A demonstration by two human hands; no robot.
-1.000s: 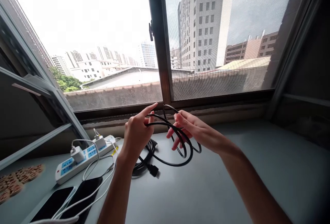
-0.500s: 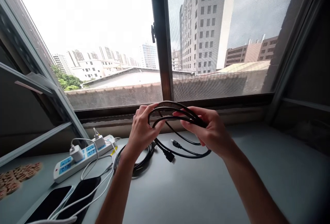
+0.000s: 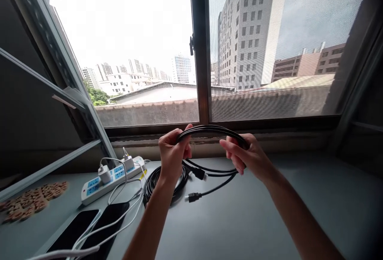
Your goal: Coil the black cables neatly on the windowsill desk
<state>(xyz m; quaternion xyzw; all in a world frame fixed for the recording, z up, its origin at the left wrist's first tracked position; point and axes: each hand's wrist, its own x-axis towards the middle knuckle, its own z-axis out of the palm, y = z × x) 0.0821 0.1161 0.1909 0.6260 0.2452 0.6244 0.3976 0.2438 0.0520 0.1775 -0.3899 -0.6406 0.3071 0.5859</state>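
Note:
A coiled black cable (image 3: 209,130) is held up over the grey table (image 3: 239,220) in front of the window. My left hand (image 3: 172,156) is closed around the coil's left side. My right hand (image 3: 248,157) is closed around its right side. The loops lie gathered in one flat oval between the two hands. One plug end (image 3: 193,197) hangs down and lies on the table; a second plug (image 3: 201,174) dangles just under the coil. Another black cable coil (image 3: 163,182) lies on the table below my left wrist.
A white and blue power strip (image 3: 112,176) with two white chargers sits at the left. White cords run to two dark phones (image 3: 89,228) near the front edge. A brown patterned mat (image 3: 30,200) lies far left. A metal window frame (image 3: 74,100) leans in at left.
The loose loops have been drawn together into one neat oval held wider between both hands. A plug end has dropped onto the table. The view has shifted a little to the left.

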